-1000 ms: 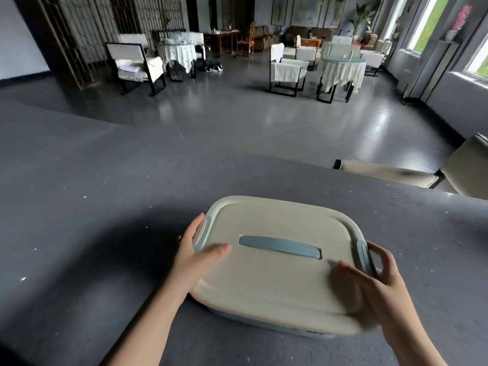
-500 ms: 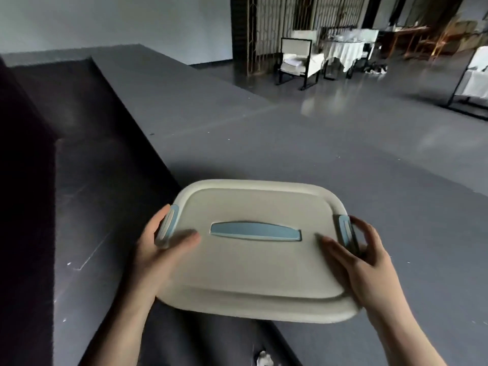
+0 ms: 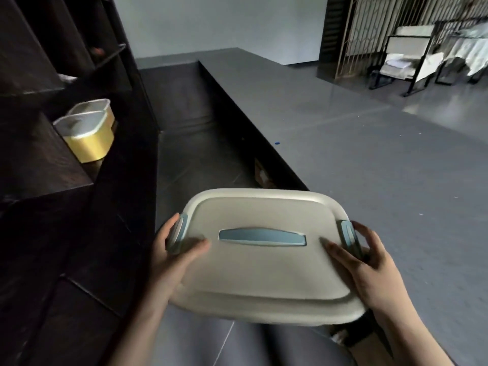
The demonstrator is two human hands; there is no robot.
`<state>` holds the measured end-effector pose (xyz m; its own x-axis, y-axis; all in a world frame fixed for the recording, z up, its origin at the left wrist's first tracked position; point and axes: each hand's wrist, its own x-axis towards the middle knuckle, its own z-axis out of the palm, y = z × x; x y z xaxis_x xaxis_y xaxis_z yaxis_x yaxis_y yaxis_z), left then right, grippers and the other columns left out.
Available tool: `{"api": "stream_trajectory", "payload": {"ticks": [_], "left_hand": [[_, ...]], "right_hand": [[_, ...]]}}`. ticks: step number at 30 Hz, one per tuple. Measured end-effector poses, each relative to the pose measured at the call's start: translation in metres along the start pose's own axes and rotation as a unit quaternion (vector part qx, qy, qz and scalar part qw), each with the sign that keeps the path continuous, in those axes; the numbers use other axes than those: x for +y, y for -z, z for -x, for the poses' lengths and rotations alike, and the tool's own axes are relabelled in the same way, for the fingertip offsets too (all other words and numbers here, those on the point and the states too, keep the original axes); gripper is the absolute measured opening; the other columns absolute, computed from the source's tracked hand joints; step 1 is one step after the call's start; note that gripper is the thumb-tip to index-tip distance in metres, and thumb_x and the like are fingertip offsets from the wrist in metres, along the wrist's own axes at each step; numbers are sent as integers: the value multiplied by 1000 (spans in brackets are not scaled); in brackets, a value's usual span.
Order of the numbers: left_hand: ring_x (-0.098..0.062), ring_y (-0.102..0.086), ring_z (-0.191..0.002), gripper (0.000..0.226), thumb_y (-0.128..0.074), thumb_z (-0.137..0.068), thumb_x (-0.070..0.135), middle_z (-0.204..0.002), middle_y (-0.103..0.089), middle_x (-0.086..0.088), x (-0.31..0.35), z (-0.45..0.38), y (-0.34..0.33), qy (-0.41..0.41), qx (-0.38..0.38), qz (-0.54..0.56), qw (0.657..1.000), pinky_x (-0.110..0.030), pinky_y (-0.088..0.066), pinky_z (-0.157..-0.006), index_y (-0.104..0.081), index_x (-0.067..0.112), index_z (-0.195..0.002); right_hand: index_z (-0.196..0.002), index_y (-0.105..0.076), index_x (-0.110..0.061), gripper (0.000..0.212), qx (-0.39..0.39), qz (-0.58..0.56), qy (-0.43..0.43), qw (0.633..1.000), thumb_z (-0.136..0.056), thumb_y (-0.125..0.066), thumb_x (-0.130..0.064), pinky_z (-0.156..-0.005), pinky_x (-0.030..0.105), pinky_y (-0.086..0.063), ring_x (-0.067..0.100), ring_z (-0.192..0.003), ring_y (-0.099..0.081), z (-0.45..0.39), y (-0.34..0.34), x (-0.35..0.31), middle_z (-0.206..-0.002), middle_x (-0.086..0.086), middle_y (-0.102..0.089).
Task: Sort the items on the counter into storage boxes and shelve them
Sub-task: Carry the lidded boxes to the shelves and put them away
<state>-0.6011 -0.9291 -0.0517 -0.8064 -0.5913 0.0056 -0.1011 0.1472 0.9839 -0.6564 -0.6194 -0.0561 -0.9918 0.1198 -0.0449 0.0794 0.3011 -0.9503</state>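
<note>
You carry the lidded storage box (image 3: 264,262) in front of your body, clear of any surface, and it has come off the grey counter (image 3: 343,143) where it sat a second ago. Your left hand (image 3: 171,257) grips its left end, thumb lying on the lid and fingers curled round the blue latch; your right hand (image 3: 361,265) holds the right end the same way, thumb on top, fingers wrapped past the other latch. The blue handle (image 3: 262,236) on the lid goes unused. Your view has swung left, so the counter now runs along your right and the dark shelf unit (image 3: 52,165) stands at your left, with two gold foil containers (image 3: 87,128) in one compartment. I judge the packing step done and the shelving step begun; you next need a free compartment.
</note>
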Motion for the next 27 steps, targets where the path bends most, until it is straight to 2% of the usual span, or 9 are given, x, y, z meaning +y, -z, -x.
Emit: {"api": "stream_trajectory", "payload": {"ticks": [2,5,8,10,13,16,19,22,27], "left_hand": [[0,-61,-94,84,-91,-51,37,-103,-60,23,-7,-26,4,15,-7,-3,1000,-28,-51,-82,-51,48,-124],[-9,-62,-103,88,-86,-38,56,-107,-61,24,-20,-69,-3,22,2,-19,1000,-42,-50,-95,-50,57,-119],[-5,-62,-104,95,-84,-33,68,-103,-62,31,-29,-112,-23,23,15,-28,999,-42,-50,-95,-47,60,-120],[-6,-61,-106,97,-81,-33,73,-108,-62,28,-31,-137,-34,27,26,-36,999,-41,-50,-96,-44,61,-122],[-8,-57,-112,94,-78,-36,75,-123,-57,20,-22,-185,-47,24,56,-51,997,-42,-47,-100,-42,60,-121],[-8,-56,-113,86,-79,-39,70,-123,-57,17,-7,-230,-54,14,83,-51,995,-42,-46,-101,-43,64,-117],[-8,-55,-113,90,-77,-41,68,-125,-56,17,-3,-268,-58,7,125,-51,991,-41,-45,-101,-41,58,-123],[-12,-55,-113,91,-76,-40,68,-127,-53,16,-9,-301,-53,34,161,-54,985,-42,-47,-99,-41,59,-123],[-15,-56,-112,92,-77,-35,67,-128,-54,14,-32,-379,-33,65,203,-42,976,-45,-47,-97,-41,60,-120]], "right_hand": [[-115,-48,-59,64,3,15,0,1000,-56,-72,-69,-73,35,-49,5,-87,-65,-20,-19,-5,-92,-18,-69],[-117,-48,-57,57,-2,40,4,999,-70,-79,-50,-81,40,-51,16,-93,-65,-59,-38,-6,-100,-10,-69],[-115,-50,-56,53,-22,58,8,998,-75,-78,-36,-81,41,-51,20,-90,-66,-117,-55,-8,-96,-6,-70],[-113,-52,-55,51,-39,61,19,997,-75,-78,-32,-76,39,-51,20,-86,-66,-158,-68,-12,-93,-5,-71],[-118,-49,-54,52,-63,70,34,995,-75,-76,-39,-73,38,-50,21,-83,-65,-224,-96,-31,-89,-7,-68],[-123,-44,-53,55,-94,87,62,990,-77,-73,-44,-73,39,-51,23,-83,-64,-281,-124,-53,-92,-4,-68],[-130,-40,-52,60,-125,109,84,983,-79,-71,-46,-76,37,-47,27,-92,-62,-330,-158,-75,-101,-3,-65],[-135,-37,-51,65,-157,127,98,975,-78,-70,-50,-77,35,-44,29,-97,-61,-366,-197,-92,-105,-5,-59],[-138,-37,-47,74,-182,139,127,965,-71,-66,-60,-71,30,-41,16,-83,-52,-424,-283,-110,-100,-10,-53]]}}
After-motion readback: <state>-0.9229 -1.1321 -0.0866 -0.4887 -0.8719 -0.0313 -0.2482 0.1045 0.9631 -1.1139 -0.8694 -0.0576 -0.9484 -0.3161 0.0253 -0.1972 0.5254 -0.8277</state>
